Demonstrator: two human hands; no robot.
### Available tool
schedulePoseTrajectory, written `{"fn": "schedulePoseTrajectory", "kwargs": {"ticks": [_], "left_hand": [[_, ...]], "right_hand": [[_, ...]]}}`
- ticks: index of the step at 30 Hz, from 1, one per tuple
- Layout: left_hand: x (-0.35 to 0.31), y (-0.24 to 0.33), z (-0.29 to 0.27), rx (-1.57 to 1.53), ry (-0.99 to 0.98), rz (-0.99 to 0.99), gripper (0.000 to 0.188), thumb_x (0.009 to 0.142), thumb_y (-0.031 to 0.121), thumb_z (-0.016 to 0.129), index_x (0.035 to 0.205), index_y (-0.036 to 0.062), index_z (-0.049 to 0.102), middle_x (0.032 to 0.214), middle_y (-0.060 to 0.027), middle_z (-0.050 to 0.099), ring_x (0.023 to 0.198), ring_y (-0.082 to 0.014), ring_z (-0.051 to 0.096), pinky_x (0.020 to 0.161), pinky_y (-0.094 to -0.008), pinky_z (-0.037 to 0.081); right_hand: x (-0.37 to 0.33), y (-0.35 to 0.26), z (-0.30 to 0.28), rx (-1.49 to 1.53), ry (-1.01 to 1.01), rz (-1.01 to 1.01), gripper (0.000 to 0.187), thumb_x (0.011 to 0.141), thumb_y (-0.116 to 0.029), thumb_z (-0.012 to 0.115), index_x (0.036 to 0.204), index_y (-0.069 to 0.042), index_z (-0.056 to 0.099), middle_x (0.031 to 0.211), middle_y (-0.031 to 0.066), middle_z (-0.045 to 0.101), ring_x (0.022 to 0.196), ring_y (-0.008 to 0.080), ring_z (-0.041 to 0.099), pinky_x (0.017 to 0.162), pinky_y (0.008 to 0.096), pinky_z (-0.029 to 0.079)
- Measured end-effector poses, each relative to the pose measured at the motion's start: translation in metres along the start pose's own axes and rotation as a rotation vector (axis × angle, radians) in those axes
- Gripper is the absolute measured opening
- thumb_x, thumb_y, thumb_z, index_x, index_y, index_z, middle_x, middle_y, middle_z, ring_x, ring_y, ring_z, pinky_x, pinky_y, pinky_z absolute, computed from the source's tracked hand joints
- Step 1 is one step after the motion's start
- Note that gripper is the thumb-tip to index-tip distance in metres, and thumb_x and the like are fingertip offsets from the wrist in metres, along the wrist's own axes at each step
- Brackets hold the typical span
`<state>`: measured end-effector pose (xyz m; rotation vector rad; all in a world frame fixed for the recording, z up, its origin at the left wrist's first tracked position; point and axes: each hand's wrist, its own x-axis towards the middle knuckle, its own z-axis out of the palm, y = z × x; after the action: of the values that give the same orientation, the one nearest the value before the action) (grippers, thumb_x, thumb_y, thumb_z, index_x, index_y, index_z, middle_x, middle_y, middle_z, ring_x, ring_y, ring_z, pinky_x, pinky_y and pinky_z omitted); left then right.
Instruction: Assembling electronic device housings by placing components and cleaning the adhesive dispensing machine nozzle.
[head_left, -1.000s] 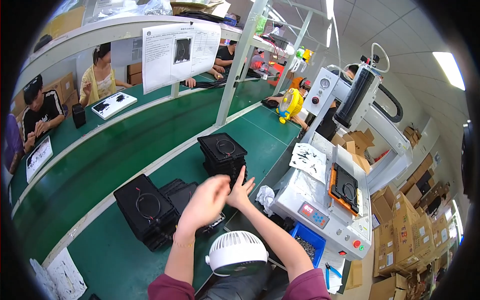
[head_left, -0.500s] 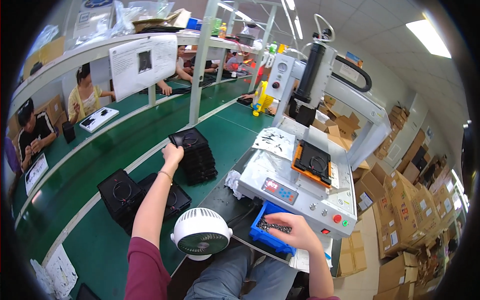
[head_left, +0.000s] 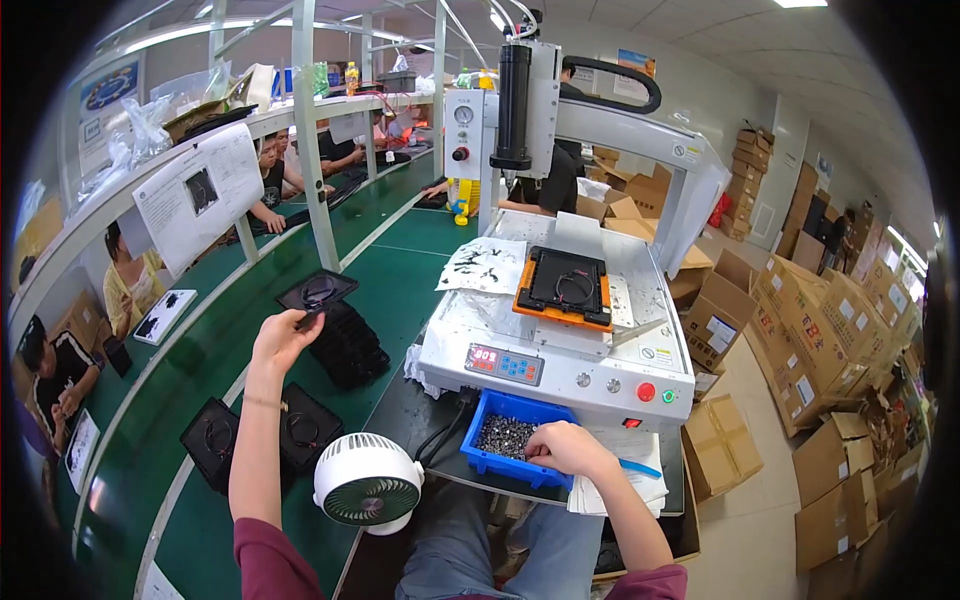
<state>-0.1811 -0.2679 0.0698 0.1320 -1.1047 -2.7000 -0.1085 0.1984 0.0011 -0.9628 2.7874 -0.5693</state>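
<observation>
My left hand (head_left: 284, 342) grips the near edge of a flat black plastic panel (head_left: 303, 293) with a thin coiled cable on it. The panel is raised and tilted above a stack of similar black panels (head_left: 350, 350). My right hand (head_left: 572, 449) reaches into the right side of a blue bin (head_left: 490, 463) filled with small dark metal parts (head_left: 503, 437). Its fingers are pressed together, and what they pinch is hidden. On the benchtop machine (head_left: 560, 365), another black panel (head_left: 566, 280) with a coiled cable lies in an orange fixture (head_left: 560, 318).
Two more black panel stacks (head_left: 212, 440) (head_left: 308, 430) stand left of my forearm and beside it. A white fan (head_left: 370, 482) sits at the bench edge. The machine's black cylinder (head_left: 512, 105) hangs over its bed. Cardboard boxes (head_left: 722, 445) crowd the right floor; people work across the bench.
My left hand has lifted a black panel off the stack. My right hand's fingers have closed at the bin's right side. The view has turned rightward.
</observation>
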Motion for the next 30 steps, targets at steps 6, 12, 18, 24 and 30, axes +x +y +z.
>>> {"fn": "schedulePoseTrajectory", "kwargs": {"ticks": [6,12,18,24,30], "left_hand": [[-0.125,-0.030,0.072,-0.169,-0.193,-0.049,0.041,0.079,-0.004,0.040,0.118,-0.0124,0.041,0.121,-0.0253,0.049,0.112,-0.0404,0.050,0.100,-0.0550,0.041],[-0.184,-0.073,0.093,-0.053,-0.093,-0.192,0.029,0.095,0.023,0.046,0.116,0.0047,0.054,0.110,-0.0068,0.063,0.095,-0.0200,0.063,0.084,-0.0378,0.050],[-0.217,-0.104,0.113,0.099,-0.238,-0.085,0.040,0.090,-0.002,0.053,0.127,0.0007,0.038,0.118,-0.0086,0.055,0.104,-0.0138,0.056,0.089,-0.0288,0.047],[-0.219,-0.131,0.103,0.243,-0.271,-0.080,0.040,0.090,-0.001,0.054,0.126,-0.0005,0.036,0.120,-0.0093,0.052,0.108,-0.0125,0.051,0.092,-0.0271,0.043],[-0.218,-0.141,0.096,0.267,-0.305,-0.077,0.041,0.090,-0.003,0.053,0.126,-0.0014,0.034,0.119,-0.0104,0.052,0.108,-0.0131,0.051,0.092,-0.0275,0.043]], "right_hand": [[0.008,0.006,0.005,0.047,0.015,0.087,0.011,0.074,-0.013,0.066,0.082,-0.006,0.069,0.080,0.0117,0.067,0.078,0.0271,0.065,0.071,0.0362,0.052],[0.007,-0.003,0.003,0.254,0.141,0.102,0.012,0.073,-0.009,0.065,0.081,0.000,0.067,0.074,0.0135,0.067,0.067,0.0225,0.067,0.066,0.0303,0.053],[-0.024,-0.020,-0.023,0.625,0.527,-0.006,0.014,0.068,0.009,0.070,0.079,0.002,0.066,0.079,0.0087,0.068,0.070,0.0122,0.065,0.066,0.0249,0.054],[-0.041,-0.076,-0.052,0.713,0.587,-0.418,0.024,0.065,0.012,0.072,0.087,0.003,0.068,0.081,0.0134,0.068,0.074,0.0207,0.067,0.065,0.0265,0.055],[-0.043,-0.091,-0.046,0.684,0.510,-0.403,0.022,0.067,0.006,0.074,0.087,0.002,0.069,0.081,0.0119,0.069,0.071,0.0186,0.068,0.060,0.0243,0.054]]}}
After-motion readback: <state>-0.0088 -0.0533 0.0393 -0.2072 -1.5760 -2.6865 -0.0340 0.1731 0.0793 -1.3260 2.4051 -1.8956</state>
